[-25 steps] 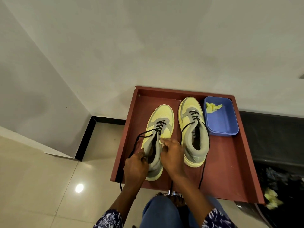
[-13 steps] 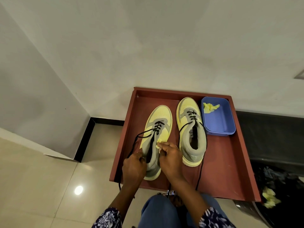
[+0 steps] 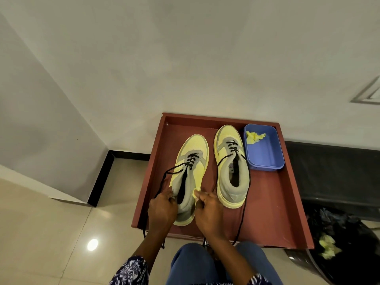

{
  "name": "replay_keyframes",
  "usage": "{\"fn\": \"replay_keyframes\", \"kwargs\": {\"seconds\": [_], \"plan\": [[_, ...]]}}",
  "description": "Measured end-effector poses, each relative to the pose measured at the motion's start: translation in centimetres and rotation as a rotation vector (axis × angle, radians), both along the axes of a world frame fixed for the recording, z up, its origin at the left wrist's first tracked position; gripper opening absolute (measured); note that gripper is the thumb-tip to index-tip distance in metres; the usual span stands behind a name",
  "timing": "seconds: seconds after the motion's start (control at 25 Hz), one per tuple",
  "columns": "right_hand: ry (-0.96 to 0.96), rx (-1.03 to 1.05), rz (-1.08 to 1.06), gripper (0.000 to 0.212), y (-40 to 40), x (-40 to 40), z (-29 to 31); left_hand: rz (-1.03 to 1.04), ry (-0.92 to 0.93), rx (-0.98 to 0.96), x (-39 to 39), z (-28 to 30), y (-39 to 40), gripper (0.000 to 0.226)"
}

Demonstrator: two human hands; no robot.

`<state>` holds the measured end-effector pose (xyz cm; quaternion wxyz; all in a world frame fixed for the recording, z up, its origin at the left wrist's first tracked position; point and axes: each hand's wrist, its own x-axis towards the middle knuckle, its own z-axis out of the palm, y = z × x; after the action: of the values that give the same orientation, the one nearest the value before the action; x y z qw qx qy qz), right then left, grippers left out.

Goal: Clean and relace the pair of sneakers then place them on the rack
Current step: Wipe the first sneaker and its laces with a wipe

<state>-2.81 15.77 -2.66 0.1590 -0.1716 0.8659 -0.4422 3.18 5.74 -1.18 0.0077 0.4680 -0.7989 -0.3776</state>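
Note:
Two yellow-and-grey sneakers stand side by side, toes away from me, on a red-brown tray-like rack top (image 3: 273,204). The left sneaker (image 3: 191,161) has a black lace (image 3: 164,182) threaded through its lower eyelets, with a loose end looping out to the left and hanging over the rack's edge. My left hand (image 3: 162,208) grips the left side of its collar, fingers curled at the lace. My right hand (image 3: 208,212) pinches the right side of the collar. The right sneaker (image 3: 231,169) stands untouched, its black lace trailing down both sides.
A blue plastic tub (image 3: 265,153) with a crumpled yellow cloth (image 3: 254,137) sits at the rack's back right. A black bin (image 3: 337,239) with yellow scraps stands on the floor at right. White walls rise behind and to the left; beige floor tiles lie below.
Both hands have slid back along the left sneaker from mid-lacing to its collar. The view has shifted slightly; the sneakers stay in place.

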Motion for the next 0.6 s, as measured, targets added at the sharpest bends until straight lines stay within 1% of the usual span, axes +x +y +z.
{"fn": "replay_keyframes", "kwargs": {"seconds": [0.12,0.28,0.44,0.52,0.6], "plan": [[-0.044,-0.010,-0.040,0.028,0.6,1.5,-1.1,0.002,0.014,-0.002,0.0,0.4,0.2,0.034],[-0.195,-0.020,-0.125,0.027,0.8,2.4,-1.4,0.028,0.008,0.014,-0.1,0.5,0.3,0.034],[-0.344,0.074,-0.131,0.021,0.6,1.4,-1.9,0.055,-0.012,0.027,-0.2,0.9,0.5,0.033],[-0.411,0.080,-0.130,0.025,0.5,1.1,-1.9,0.061,-0.015,0.025,-0.3,1.0,0.4,0.033],[-0.462,0.089,-0.140,0.033,0.5,1.3,-1.7,0.065,-0.014,0.037,-0.3,0.9,0.4,0.033]]}}
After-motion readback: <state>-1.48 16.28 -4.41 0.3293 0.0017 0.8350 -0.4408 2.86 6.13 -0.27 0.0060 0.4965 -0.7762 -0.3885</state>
